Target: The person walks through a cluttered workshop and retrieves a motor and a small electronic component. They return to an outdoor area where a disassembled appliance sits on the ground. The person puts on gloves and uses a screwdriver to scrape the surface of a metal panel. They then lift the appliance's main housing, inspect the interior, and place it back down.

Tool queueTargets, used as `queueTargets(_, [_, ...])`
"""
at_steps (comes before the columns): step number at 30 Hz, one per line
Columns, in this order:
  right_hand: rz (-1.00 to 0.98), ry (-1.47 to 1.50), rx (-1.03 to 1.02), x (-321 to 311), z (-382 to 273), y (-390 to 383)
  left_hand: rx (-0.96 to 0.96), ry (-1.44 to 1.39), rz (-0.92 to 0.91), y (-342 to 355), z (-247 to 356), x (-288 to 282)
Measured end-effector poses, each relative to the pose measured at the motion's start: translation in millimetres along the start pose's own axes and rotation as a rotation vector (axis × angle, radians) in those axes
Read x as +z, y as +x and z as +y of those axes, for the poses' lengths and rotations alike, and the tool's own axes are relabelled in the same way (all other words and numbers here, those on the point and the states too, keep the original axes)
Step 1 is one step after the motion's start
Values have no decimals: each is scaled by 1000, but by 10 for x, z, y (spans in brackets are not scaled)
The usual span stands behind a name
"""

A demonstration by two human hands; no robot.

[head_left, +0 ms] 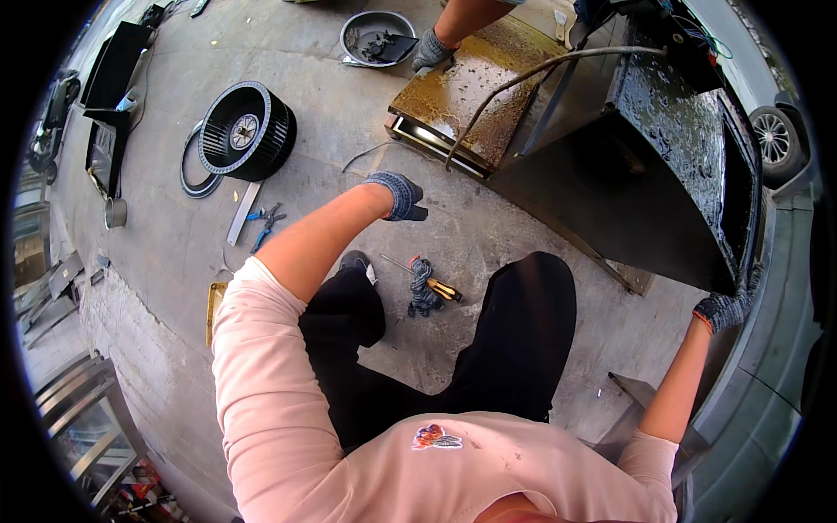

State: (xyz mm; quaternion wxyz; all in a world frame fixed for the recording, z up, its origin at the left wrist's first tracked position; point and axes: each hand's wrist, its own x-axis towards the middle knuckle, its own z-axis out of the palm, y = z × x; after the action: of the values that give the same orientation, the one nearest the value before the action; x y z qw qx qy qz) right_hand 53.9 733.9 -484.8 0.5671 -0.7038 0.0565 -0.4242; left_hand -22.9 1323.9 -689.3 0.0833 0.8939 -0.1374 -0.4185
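My left hand (399, 196), in a grey knit glove, hangs over the concrete with its fingers loosely apart and nothing in it. My right hand (725, 309), gloved alike, grips the near right corner of a large black range hood (610, 187); some fingers are hidden against its edge. The hood lies tilted, its glossy top panel wet and spattered. A brown, grease-stained metal box (475, 87) adjoins it, crossed by a bent hose or cable (497, 91). Another person's gloved hand (433, 52) touches that box.
Between my legs lie a screwdriver (446, 290) and spare gloves (425, 292). Leftward are a black blower wheel (248, 131), a ring (199, 185), a metal strip (244, 213) and blue pliers (266, 225). A basin (377, 19) holds dark scraps. A wheel (773, 135) stands far right.
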Motion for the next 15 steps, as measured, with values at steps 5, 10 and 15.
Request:
queueTargets(5, [41, -162, 26, 172, -28, -73, -136, -244, 248, -5, -1235, -383])
queueTargets(10, [11, -434, -79, -484, 69, 227, 256, -1470, 599, 1315, -1835, -261])
queueTargets(15, [-43, -523, 177, -651, 48, 689, 293, -1008, 875, 2400, -2595, 196])
